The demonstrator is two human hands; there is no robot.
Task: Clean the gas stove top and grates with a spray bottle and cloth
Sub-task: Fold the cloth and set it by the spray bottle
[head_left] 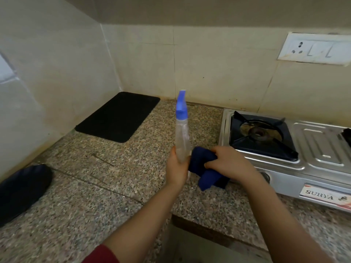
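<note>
My left hand (177, 168) grips the base of a clear spray bottle (182, 137) with a blue nozzle, held upright above the granite counter. Right beside it, my right hand (228, 162) is closed on a bunched dark blue cloth (203, 164), which hangs just over the counter and touches the bottle's lower part. To the right stands a steel gas stove (319, 147). Its left burner carries a black grate (262, 137); a second grate (347, 135) shows only at the frame's right edge.
A black rectangular mat (117, 116) lies in the back left corner of the speckled counter (106, 177). A dark rounded object (20, 190) rests at the left edge. A switch and socket plate (313, 48) is on the tiled wall above the stove.
</note>
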